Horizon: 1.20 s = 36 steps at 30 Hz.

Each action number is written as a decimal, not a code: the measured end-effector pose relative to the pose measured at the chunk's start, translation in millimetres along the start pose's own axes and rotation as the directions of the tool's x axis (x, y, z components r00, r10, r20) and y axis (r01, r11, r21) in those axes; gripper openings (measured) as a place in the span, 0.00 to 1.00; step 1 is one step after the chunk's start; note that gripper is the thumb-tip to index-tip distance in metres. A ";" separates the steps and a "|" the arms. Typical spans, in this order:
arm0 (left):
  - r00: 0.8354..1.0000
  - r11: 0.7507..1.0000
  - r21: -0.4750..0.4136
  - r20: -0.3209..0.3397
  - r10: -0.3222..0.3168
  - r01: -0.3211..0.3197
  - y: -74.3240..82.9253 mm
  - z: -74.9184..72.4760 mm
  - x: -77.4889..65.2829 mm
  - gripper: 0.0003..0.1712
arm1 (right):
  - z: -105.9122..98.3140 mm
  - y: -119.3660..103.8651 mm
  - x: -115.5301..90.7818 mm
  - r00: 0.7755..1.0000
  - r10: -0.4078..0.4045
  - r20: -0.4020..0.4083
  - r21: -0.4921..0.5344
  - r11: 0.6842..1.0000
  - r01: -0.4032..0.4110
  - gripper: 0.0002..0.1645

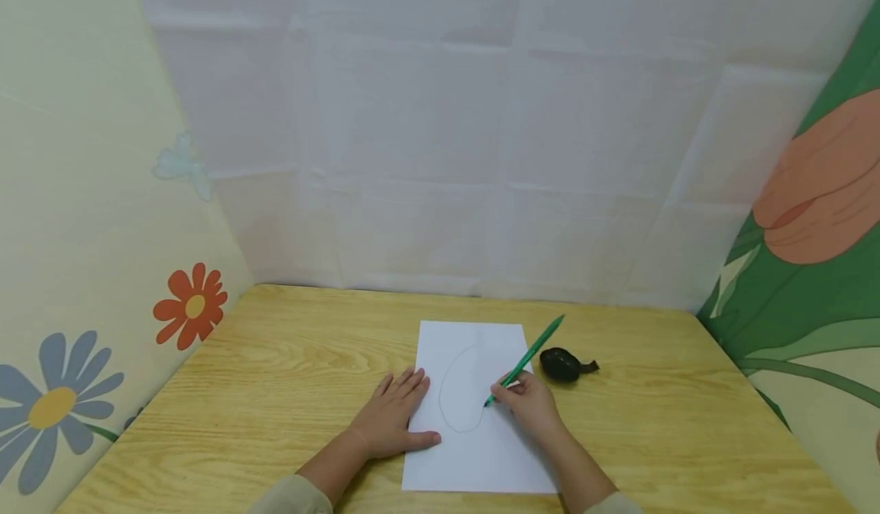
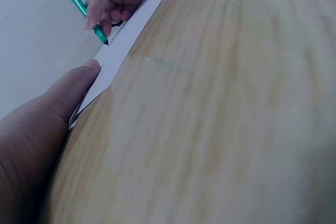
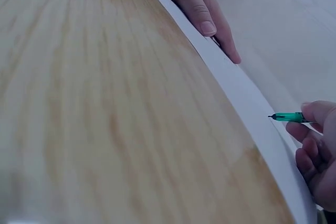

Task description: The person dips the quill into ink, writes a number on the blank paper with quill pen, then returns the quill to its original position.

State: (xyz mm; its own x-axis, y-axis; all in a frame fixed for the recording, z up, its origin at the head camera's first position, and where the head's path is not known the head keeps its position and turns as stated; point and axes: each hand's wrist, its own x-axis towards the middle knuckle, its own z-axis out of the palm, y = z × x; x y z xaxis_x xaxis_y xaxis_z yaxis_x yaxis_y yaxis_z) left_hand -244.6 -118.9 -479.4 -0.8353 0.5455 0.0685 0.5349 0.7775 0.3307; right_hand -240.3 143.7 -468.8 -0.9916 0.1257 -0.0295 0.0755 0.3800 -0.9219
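While a creased white cloth (image 1: 440,117) hangs across the back, flower-printed sides frame the scene, a left panel (image 1: 82,193) and a right panel (image 1: 818,300), with the wood-grained tabletop (image 1: 275,392) between! Flat on it lies the white paper (image 1: 481,460), and across its left border rests the left hand (image 1: 393,416), fingers extended, thumb well apart. Over to the right hand (image 1: 532,405): fingers clamped on a green pen (image 1: 532,350), slanting up, its tip at the lower right of a faint rounded outline (image 1: 440,398). Just beside the paper, a dark stemmed object (image 1: 560,365); what exactly, hard to call. Sleeves run out of frame. The left wrist view catches only that hand's thumb side; from the right wrist, only the pen's tip end shows.
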 end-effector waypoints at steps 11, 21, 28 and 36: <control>1.000 1.000 -0.017 -0.008 0.000 0.000 0.7 -0.4 -0.8 0.57 | 1.4 -0.7 3.9 1.000 -0.008 -0.030 0.038 0.999 0.009 0.12; 1.000 1.000 -0.016 -0.002 -0.002 0.002 1.7 -2.3 -1.2 0.57 | 3.0 1.1 9.0 0.997 -0.041 -0.061 0.058 0.997 0.045 0.10; 1.000 1.000 -0.004 0.008 -0.006 0.006 2.5 -3.3 -1.5 0.58 | 3.5 0.6 11.0 0.997 -0.043 -0.070 0.055 0.997 0.047 0.11; 1.000 1.000 -0.015 0.010 -0.004 0.004 4.3 -5.5 -2.8 0.57 | 5.1 1.0 14.7 0.994 -0.066 -0.083 0.052 0.996 0.070 0.11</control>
State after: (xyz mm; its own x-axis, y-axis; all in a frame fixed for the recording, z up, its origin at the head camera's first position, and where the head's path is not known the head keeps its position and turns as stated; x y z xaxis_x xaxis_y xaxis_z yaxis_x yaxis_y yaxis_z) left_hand -240.7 -118.8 -473.0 -0.8359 0.5459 0.0575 0.5297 0.7746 0.3455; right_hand -255.3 141.2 -472.2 -0.9823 0.1764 0.0636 0.0002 0.3402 -0.9404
